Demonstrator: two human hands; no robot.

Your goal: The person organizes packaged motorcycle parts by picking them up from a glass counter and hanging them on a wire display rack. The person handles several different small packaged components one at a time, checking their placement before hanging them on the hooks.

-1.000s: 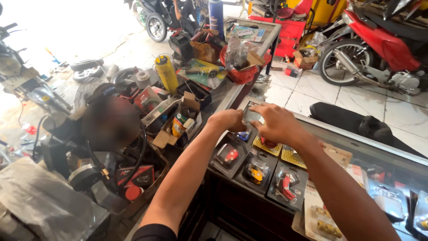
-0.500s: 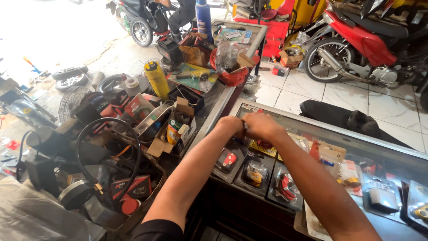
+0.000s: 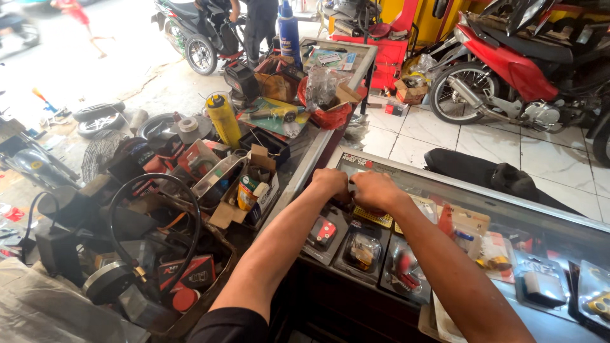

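Head view: left hand and right hand meet, curled closed, on the glass-topped display surface; held item hidden.

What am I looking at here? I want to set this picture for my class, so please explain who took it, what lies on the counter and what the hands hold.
There is no machine here: a person wears a camera on the head, so the one view looks down along that person's own arms. The left hand and right hand meet, closed together over a glass counter. What they hold is hidden between them; I cannot tell what it is. Under the glass lie small packaged parts in rows. Left of the counter are boxes of clutter, a yellow can and a black hose. Behind, on the tiled floor, stands a red motorbike.
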